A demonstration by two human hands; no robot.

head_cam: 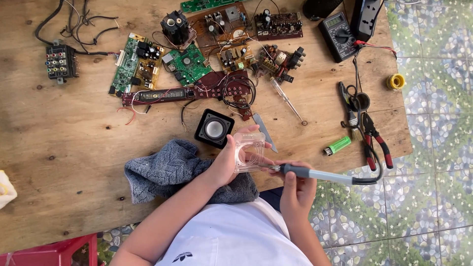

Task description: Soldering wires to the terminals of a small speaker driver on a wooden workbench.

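Clear plastic frame (250, 151) is gripped in the left hand (227, 161) above the near desk (59, 162) edge. The right hand (297, 189) clasps a soldering iron (315, 174), tip at the frame. Grey towel (165, 170) lies left; black speaker (214, 128) just beyond; circuit boards (187, 64) far.

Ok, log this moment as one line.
left hand: holds clear square frame | right hand: grips soldering iron, tip at frame | grey cloth under left arm | speaker beside
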